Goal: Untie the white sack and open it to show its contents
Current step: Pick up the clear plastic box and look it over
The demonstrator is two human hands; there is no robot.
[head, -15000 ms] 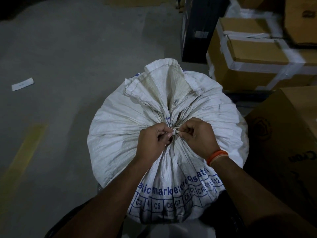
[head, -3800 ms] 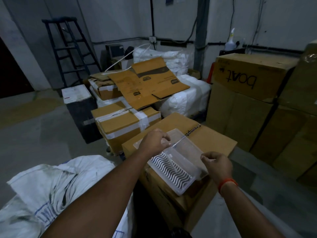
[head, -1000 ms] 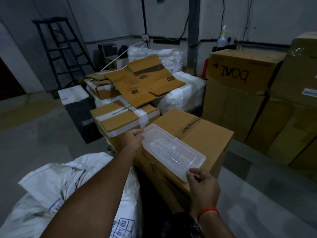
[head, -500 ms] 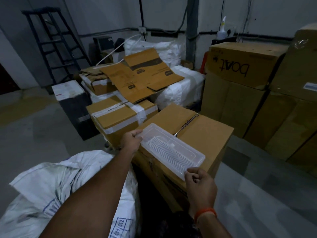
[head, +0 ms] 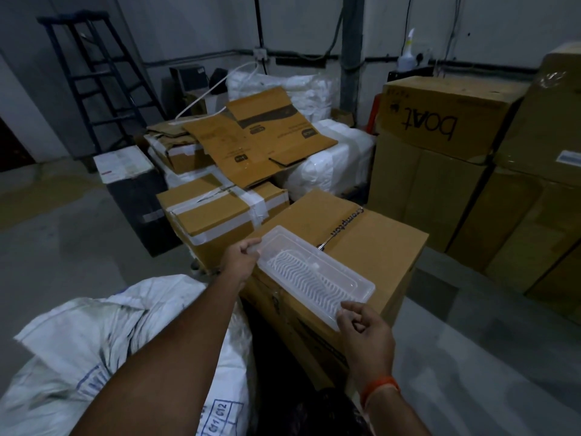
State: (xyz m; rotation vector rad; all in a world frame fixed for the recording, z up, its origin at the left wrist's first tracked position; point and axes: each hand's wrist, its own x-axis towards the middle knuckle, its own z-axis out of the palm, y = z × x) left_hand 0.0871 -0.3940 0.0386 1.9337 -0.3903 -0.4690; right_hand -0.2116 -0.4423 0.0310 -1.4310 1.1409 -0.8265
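The white woven sack with blue print lies at the lower left, its mouth loose and crumpled. A clear plastic tray with a ribbed white insert rests on top of a brown carton in front of me. My left hand grips the tray's far left corner. My right hand, with an orange band on the wrist, pinches the tray's near right end. My left forearm crosses over the sack. The sack's contents are hidden from here.
Taped cartons and flattened cardboard stand behind the tray. Tall stacked boxes fill the right side. A black stepladder leans at the back left. Grey concrete floor lies to the left.
Compared with the oldest frame, my hands have left the sack's knot and hold a clear tray on a carton. Over the last second only the view shifts slightly; both hands stay on the tray.
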